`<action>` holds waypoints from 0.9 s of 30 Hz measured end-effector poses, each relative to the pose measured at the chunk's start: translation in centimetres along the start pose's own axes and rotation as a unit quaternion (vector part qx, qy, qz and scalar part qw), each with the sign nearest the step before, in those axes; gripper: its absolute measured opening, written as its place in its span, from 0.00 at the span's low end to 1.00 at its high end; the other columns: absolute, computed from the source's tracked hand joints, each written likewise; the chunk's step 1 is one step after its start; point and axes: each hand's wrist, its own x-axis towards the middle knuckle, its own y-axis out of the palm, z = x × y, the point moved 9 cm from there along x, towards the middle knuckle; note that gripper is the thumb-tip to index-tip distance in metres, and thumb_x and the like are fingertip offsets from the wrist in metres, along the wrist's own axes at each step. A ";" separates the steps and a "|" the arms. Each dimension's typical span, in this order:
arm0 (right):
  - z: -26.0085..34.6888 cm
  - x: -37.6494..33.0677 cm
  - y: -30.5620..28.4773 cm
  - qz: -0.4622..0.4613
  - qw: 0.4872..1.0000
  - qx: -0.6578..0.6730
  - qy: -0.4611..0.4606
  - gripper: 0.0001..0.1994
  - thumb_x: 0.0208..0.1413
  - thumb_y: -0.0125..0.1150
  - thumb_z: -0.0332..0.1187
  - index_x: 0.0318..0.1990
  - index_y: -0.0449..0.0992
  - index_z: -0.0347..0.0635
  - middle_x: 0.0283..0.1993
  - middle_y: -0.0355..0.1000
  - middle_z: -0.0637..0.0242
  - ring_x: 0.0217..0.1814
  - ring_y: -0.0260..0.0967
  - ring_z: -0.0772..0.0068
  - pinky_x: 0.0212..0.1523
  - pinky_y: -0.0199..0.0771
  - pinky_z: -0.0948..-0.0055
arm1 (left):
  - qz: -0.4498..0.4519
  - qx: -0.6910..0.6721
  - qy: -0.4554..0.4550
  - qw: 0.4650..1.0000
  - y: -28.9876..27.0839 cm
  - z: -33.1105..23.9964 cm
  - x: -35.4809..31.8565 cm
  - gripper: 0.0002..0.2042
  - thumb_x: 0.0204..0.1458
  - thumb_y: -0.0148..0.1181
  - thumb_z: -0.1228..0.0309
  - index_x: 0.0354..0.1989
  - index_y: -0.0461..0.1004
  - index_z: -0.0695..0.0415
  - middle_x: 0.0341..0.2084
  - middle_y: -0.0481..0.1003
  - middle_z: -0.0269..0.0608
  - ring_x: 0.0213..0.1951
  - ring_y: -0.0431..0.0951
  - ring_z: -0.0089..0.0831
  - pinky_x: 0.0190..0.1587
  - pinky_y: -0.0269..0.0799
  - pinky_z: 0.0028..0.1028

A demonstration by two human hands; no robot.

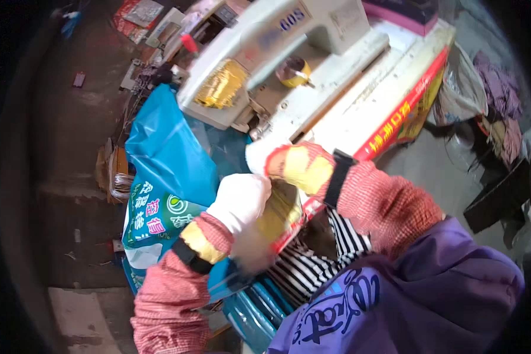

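Note:
A large blue plastic bag [165, 141] with printing and a green round mark hangs over the left side of the sewing machine bed. My left hand [242, 199], in a white glove, is closed at the bag's right edge. Close above it and to the right, my right hand [266, 154], also gloved in white, is curled near the needle area; what its fingers hold is hidden. The two gloves almost touch. Beyond them stands a white sewing machine [277, 44] with a gold patch on its head. A yellow spool [295, 72] sits on its bed.
The white machine table [407, 59] has a red-and-yellow printed edge on the right. More folded blue plastic [256, 315] lies by my lap. A pale sack [461, 88] and cloths [498, 88] are at far right. Bundled items [119, 171] lie on the floor at left.

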 end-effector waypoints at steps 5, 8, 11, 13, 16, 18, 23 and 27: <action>1.3 2.7 4.5 -0.120 0.977 0.114 -0.133 0.18 0.55 0.44 0.42 0.49 0.67 0.45 0.38 0.72 0.51 0.40 0.71 0.52 0.42 0.69 0.55 | -0.118 0.011 -0.186 0.975 4.9 11.7 -1.6 0.03 0.40 0.51 0.74 0.21 0.71 0.57 0.20 0.73 0.50 0.25 0.75 0.46 0.29 0.69 0.39; 5.9 -1.9 0.6 -0.079 0.982 0.139 -0.101 0.29 0.49 0.52 0.43 0.60 0.59 0.44 0.39 0.72 0.47 0.40 0.70 0.49 0.42 0.69 0.57 | -0.172 0.031 -0.143 0.974 5.4 13.6 -4.3 0.03 0.41 0.53 0.71 0.21 0.71 0.55 0.19 0.72 0.46 0.25 0.73 0.43 0.27 0.69 0.35; 7.1 -1.7 -1.0 -0.036 0.995 0.026 -0.094 0.31 0.46 0.59 0.40 0.59 0.60 0.42 0.38 0.72 0.50 0.39 0.72 0.51 0.37 0.71 0.56 | -0.107 -0.146 -0.092 0.979 -0.3 5.7 -8.0 0.03 0.39 0.55 0.71 0.24 0.71 0.54 0.17 0.69 0.46 0.23 0.72 0.42 0.27 0.67 0.35; 6.9 -0.1 -0.4 -0.086 0.988 -0.079 -0.101 0.29 0.47 0.57 0.36 0.59 0.60 0.43 0.40 0.72 0.53 0.41 0.73 0.56 0.37 0.73 0.59 | -0.071 -0.070 -0.072 0.992 -6.2 0.6 -12.9 0.03 0.38 0.56 0.71 0.23 0.71 0.54 0.20 0.70 0.44 0.24 0.72 0.41 0.27 0.67 0.34; 9.4 3.0 -0.9 -0.039 0.990 -0.108 -0.077 0.14 0.51 0.46 0.27 0.44 0.74 0.43 0.43 0.72 0.55 0.42 0.73 0.55 0.37 0.75 0.60 | -0.199 0.144 -0.126 0.961 -16.5 -1.5 -19.3 0.05 0.37 0.58 0.73 0.25 0.71 0.52 0.29 0.72 0.39 0.31 0.73 0.39 0.31 0.69 0.33; 13.6 1.9 -3.2 -0.087 0.976 -0.161 -0.122 0.11 0.48 0.52 0.29 0.38 0.77 0.45 0.43 0.71 0.59 0.46 0.70 0.58 0.44 0.70 0.60 | -0.387 0.293 -0.160 0.859 -21.4 -2.6 -23.8 0.11 0.34 0.58 0.78 0.29 0.73 0.52 0.35 0.71 0.39 0.36 0.72 0.41 0.36 0.69 0.33; 17.3 -1.0 -5.5 -0.124 0.966 0.027 -0.226 0.14 0.46 0.60 0.38 0.40 0.76 0.45 0.40 0.71 0.56 0.45 0.68 0.56 0.47 0.67 0.64 | -0.452 -0.040 -0.381 0.805 -14.7 7.0 -33.1 0.29 0.36 0.67 0.72 0.51 0.64 0.61 0.46 0.69 0.47 0.40 0.72 0.44 0.44 0.68 0.31; 13.0 -1.8 -7.8 -0.078 0.824 0.532 -0.180 0.14 0.52 0.57 0.38 0.38 0.71 0.36 0.33 0.71 0.62 0.35 0.67 0.72 0.38 0.69 0.73 | -0.180 0.036 -0.533 0.826 -4.4 12.1 -36.0 0.39 0.36 0.66 0.53 0.58 0.59 0.56 0.56 0.62 0.48 0.51 0.69 0.41 0.49 0.68 0.32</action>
